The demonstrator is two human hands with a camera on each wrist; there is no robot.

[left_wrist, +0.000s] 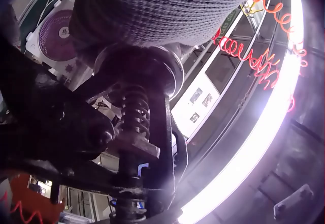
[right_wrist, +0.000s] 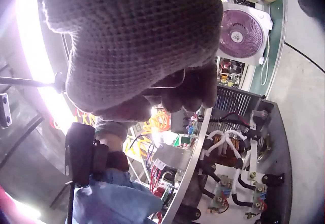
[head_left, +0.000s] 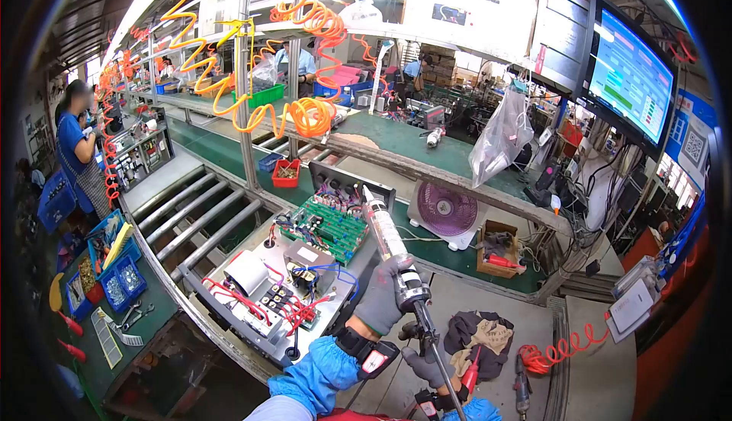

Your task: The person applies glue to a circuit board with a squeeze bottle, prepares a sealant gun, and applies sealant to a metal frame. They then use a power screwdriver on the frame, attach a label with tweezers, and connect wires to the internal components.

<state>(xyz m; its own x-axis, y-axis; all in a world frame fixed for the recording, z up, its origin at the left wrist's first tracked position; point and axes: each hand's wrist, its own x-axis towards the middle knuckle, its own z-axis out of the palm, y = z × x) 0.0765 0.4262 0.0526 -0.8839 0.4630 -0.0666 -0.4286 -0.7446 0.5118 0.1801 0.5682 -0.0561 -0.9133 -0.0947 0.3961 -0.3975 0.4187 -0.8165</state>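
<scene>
A caulking gun (head_left: 413, 291) with a pale cartridge slants over an open electrical unit (head_left: 244, 299). Its nozzle points up and away, near the green circuit board (head_left: 332, 227). My gloved left hand (head_left: 381, 299) grips the gun round the lower end of the cartridge. Lower down, my gloved right hand (head_left: 428, 365) curls its fingers at the gun's handle and trigger end, partly hidden. The left wrist view shows the gun's spring (left_wrist: 136, 109) and dark frame beneath the glove. Curled fingers of the right hand (right_wrist: 137, 56) fill the top of the right wrist view.
Right of the unit lie a dark cloth (head_left: 480, 337) and a power screwdriver (head_left: 522, 387) beside a red coiled hose (head_left: 545, 358). A purple fan (head_left: 446, 208) stands behind. Rollers (head_left: 206, 215) run left, past bins of screws (head_left: 122, 284). A monitor (head_left: 629, 74) hangs at right.
</scene>
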